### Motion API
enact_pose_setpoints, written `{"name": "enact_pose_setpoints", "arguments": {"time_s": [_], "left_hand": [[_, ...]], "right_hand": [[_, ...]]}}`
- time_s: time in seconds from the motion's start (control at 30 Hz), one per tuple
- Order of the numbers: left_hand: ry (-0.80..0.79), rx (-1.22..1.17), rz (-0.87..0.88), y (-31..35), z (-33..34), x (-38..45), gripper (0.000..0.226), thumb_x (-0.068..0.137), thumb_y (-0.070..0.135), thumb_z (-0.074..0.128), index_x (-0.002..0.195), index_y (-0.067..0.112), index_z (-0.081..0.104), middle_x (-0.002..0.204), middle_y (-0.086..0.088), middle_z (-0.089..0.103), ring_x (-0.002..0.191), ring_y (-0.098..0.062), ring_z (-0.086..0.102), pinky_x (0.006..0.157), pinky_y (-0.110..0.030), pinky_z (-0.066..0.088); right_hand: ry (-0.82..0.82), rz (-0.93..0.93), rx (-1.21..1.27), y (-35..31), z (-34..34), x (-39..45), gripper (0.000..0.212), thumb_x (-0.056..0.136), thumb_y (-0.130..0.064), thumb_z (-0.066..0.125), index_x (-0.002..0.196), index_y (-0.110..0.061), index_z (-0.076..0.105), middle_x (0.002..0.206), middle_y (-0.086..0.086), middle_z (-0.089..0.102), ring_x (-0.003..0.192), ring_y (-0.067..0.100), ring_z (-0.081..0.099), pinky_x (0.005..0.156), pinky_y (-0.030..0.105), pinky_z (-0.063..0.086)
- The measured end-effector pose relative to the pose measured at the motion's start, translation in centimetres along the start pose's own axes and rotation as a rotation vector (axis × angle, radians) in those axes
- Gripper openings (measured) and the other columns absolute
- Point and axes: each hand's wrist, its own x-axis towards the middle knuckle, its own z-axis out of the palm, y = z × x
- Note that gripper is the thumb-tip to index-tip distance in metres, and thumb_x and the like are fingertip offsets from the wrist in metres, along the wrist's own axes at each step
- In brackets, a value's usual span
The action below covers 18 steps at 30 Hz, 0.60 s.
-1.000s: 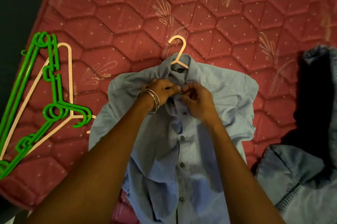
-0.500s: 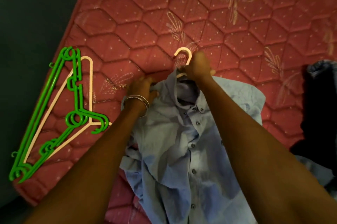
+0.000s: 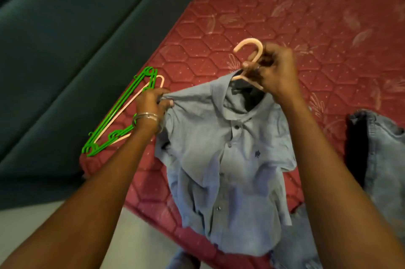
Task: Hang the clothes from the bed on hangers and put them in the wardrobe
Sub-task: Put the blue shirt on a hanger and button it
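— What have the fingers got hold of?

— The right hand (image 3: 276,71) has its fingers (image 3: 247,64) curled round the neck of a peach hanger (image 3: 249,49), just under the hook. The left hand (image 3: 151,102) pinches the shoulder of the blue shirt (image 3: 219,148) and pulls that cloth sideways.

— And where is the shirt?

— On the hanger, buttoned, collar round the hanger's neck, its body hanging down over the red mattress (image 3: 285,5).

— Anything beside it?

— Spare green hangers (image 3: 122,113) with a peach one lie near the mattress edge by the left wrist, which wears bangles (image 3: 145,116). A denim garment (image 3: 383,159) lies to the right.
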Motion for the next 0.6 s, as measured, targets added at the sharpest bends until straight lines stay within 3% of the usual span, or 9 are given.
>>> {"name": "enact_pose_setpoints", "arguments": {"time_s": [0.1, 0.2, 0.3, 0.43, 0.6], "left_hand": [[0.15, 0.062, 0.069, 3.7, -5.1, -3.0, 0.037, 0.063, 0.011, 0.077, 0.099, 0.011, 0.074, 0.093, -0.007, 0.069, 0.086, -0.02, 0.061, 0.076, -0.016, 0.038], [0.209, 0.158, 0.223, 6.4, -10.4, -8.1, 0.034, 0.065, 0.007, 0.077, 0.099, 0.009, 0.074, 0.094, -0.015, 0.067, 0.087, -0.024, 0.06, 0.075, -0.014, 0.035], [0.293, 0.222, 0.283, 9.6, -16.8, -12.8, 0.032, 0.069, 0.007, 0.078, 0.101, 0.007, 0.074, 0.093, -0.016, 0.067, 0.086, -0.024, 0.06, 0.076, -0.016, 0.035], [0.223, 0.421, 0.224, 12.2, -24.5, -18.6, 0.044, 0.068, 0.013, 0.08, 0.111, 0.013, 0.07, 0.099, -0.019, 0.068, 0.097, -0.034, 0.062, 0.081, -0.032, 0.041], [0.276, 0.333, 0.125, 13.2, -30.0, -25.9, 0.032, 0.071, 0.019, 0.081, 0.101, 0.011, 0.072, 0.087, -0.008, 0.071, 0.085, -0.018, 0.065, 0.072, -0.023, 0.04]], "right_hand": [[-0.051, -0.088, 0.007, -4.5, -2.0, -2.0, 0.03, 0.081, 0.015, 0.058, 0.074, -0.015, 0.059, 0.054, -0.01, 0.063, 0.055, 0.003, 0.063, 0.054, 0.023, 0.054], [-0.088, -0.225, -0.127, -8.3, -2.6, -5.6, 0.022, 0.075, 0.001, 0.073, 0.073, -0.019, 0.062, 0.065, -0.004, 0.065, 0.062, 0.008, 0.066, 0.062, 0.031, 0.058], [-0.178, -0.356, -0.202, -14.5, -2.1, -9.3, 0.021, 0.074, -0.001, 0.076, 0.076, -0.017, 0.063, 0.07, 0.001, 0.068, 0.059, -0.002, 0.063, 0.061, 0.023, 0.057], [-0.143, -0.443, 0.016, -23.8, -3.4, -13.4, 0.027, 0.075, 0.001, 0.075, 0.07, -0.021, 0.061, 0.073, 0.007, 0.067, 0.075, 0.027, 0.069, 0.071, 0.049, 0.059], [-0.204, -0.542, 0.076, -31.9, -4.8, -17.9, 0.026, 0.075, 0.006, 0.074, 0.069, -0.016, 0.06, 0.066, 0.007, 0.063, 0.065, 0.024, 0.066, 0.064, 0.046, 0.059]]}}
